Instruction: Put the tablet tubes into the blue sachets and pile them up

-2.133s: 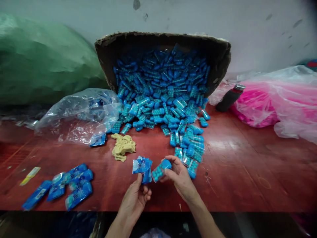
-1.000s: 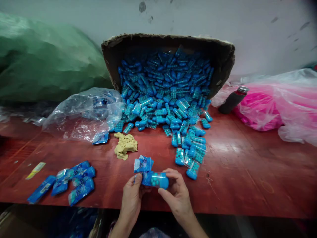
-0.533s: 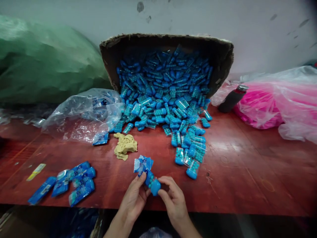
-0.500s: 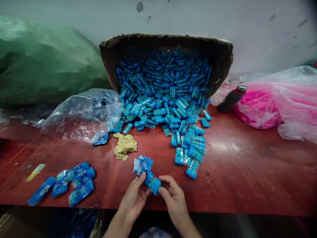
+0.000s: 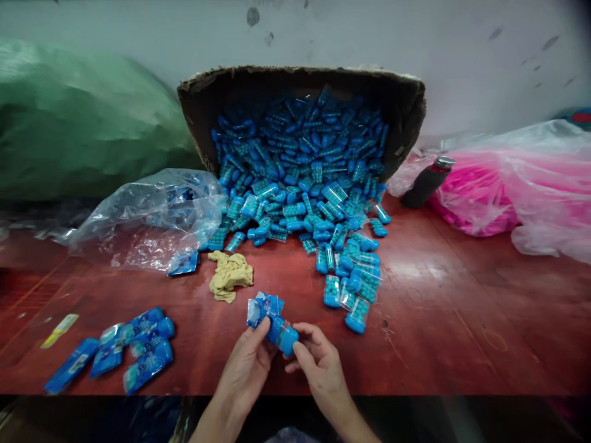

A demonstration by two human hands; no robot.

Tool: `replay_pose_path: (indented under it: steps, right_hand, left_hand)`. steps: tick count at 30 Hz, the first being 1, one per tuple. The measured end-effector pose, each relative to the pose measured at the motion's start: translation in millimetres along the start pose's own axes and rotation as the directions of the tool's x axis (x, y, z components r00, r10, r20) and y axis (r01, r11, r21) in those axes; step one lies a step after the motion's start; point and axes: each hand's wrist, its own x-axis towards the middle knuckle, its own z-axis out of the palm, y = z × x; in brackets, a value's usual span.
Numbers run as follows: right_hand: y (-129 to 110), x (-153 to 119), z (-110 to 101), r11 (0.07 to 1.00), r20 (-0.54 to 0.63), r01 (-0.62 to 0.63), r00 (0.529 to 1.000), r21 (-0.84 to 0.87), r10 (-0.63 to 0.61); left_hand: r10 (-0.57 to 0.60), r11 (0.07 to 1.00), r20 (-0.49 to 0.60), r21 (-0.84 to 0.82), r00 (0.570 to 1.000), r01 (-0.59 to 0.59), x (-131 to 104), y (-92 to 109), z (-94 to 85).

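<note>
Blue capsule: a small bottle of blue beads (image 5: pixel 282 335), tilted, held above the near edge of the red bench (image 5: pixel 438 320)
Left hand (image 5: pixel 247 369): thumb and fingers pinched on the bottle's upper end, where a stack of blue sachets (image 5: pixel 264 306) is also gripped
Right hand (image 5: pixel 318 366): fingertips closed on the bottle's lower end
Head view, farther back: tipped cardboard box (image 5: pixel 300 83) spilling a heap of blue bottles (image 5: pixel 305 178)
Left of hands: filled blue sachets (image 5: pixel 124 351) lying together
Near heap: tan rag (image 5: pixel 229 274), clear plastic bag (image 5: pixel 152 215)
Right: pink bag (image 5: pixel 508 184), dark flask (image 5: pixel 427 181)
</note>
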Motion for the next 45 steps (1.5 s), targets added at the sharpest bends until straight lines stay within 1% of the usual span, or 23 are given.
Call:
replay_pose_path:
  steps: [2,5,7,8,11,12,14,17,19,21,23,25,26,28,29,31,34,36,41,45]
  right_hand:
    - [1,1,0,0.999,0.012,-0.010,1.000,0.040,0.010]
    - [5,4,-2,0.991,0.002,-0.067,0.998,0.114,0.067]
    - [7,6,-3,0.990,-0.010,-0.085,0.996,0.112,0.087]
    - [7,7,-3,0.992,-0.015,-0.082,0.996,0.094,0.084]
    - [9,4,-4,1.000,-0.020,-0.010,1.000,-0.023,0.010]
    - [9,2,-4,0.997,-0.008,0.033,0.999,-0.072,-0.033]
    - [9,0,-4,0.973,0.038,0.146,0.989,-0.176,-0.142]
    - [5,0,-7,0.910,0.106,0.294,0.956,-0.292,-0.274]
    - [0,2,-11,0.880,0.117,0.331,0.944,-0.341,-0.309]
    - [-7,5,-16,0.870,0.140,0.329,0.944,-0.367,-0.299]
    - [-14,8,-19,0.878,0.235,0.318,0.941,-0.358,-0.244]
    - [-20,10,-20,0.898,0.367,0.298,0.914,-0.324,-0.171]
    - [-21,11,-21,0.906,0.413,0.290,0.899,-0.307,-0.148]
    - [-23,13,-21,0.910,0.449,0.297,0.881,-0.288,-0.146]
    - [-23,14,-21,0.906,0.446,0.312,0.880,-0.287,-0.162]
    - [-22,15,-21,0.894,0.435,0.346,0.878,-0.285,-0.201]
    - [-20,16,-20,0.886,0.418,0.368,0.878,-0.283,-0.231]
    - [-20,16,-20,0.887,0.407,0.362,0.884,-0.287,-0.230]
    - [-20,14,-20,0.889,0.379,0.330,0.904,-0.319,-0.199]
    - [-10,12,-19,0.862,0.335,0.355,0.912,-0.362,-0.235]
  left_hand:
    - [-0.002,0.999,0.056,0.032,0.998,0.000,-1,-3,1.5]
    - [-0.036,0.999,0.130,0.045,0.991,0.030,-2,-9,3.8]
    - [-0.038,0.999,0.114,0.013,0.993,0.037,-3,-11,5.9]
    - [-0.037,0.999,0.086,-0.011,0.996,0.038,-3,-12,7.1]
    - [-0.023,0.999,-0.013,-0.043,1.000,0.022,-5,-9,9.4]
    - [-0.025,0.999,-0.026,-0.030,0.999,0.024,-5,-8,9.4]
    - [-0.043,0.999,-0.010,0.017,0.999,0.043,-5,-3,7.6]
    - [-0.085,0.996,0.072,0.037,0.994,0.083,-5,4,1.0]
    - [-0.129,0.992,0.148,0.037,0.981,0.125,-4,6,-4.6]
    - [-0.175,0.985,0.236,0.047,0.956,0.169,-2,6,-10.0]
    - [-0.195,0.981,0.320,0.051,0.927,0.189,-1,5,-13.8]
    - [-0.192,0.980,0.397,0.036,0.897,0.194,1,3,-15.6]
    - [-0.190,0.980,0.428,0.028,0.884,0.198,2,2,-15.6]
    - [-0.185,0.979,0.459,0.010,0.869,0.203,3,-1,-14.0]
    - [-0.182,0.979,0.455,0.001,0.872,0.203,2,-2,-12.6]
    - [-0.168,0.981,0.411,-0.021,0.896,0.194,0,-6,-9.0]
    - [-0.143,0.982,0.302,-0.072,0.942,0.172,-4,-12,-3.3]
    - [-0.128,0.983,0.238,-0.102,0.963,0.155,-6,-15,-0.4]
    - [-0.108,0.986,0.153,-0.107,0.982,0.125,-10,-18,5.0]
    - [-0.065,0.993,0.085,-0.093,0.994,0.073,-12,-22,9.4]
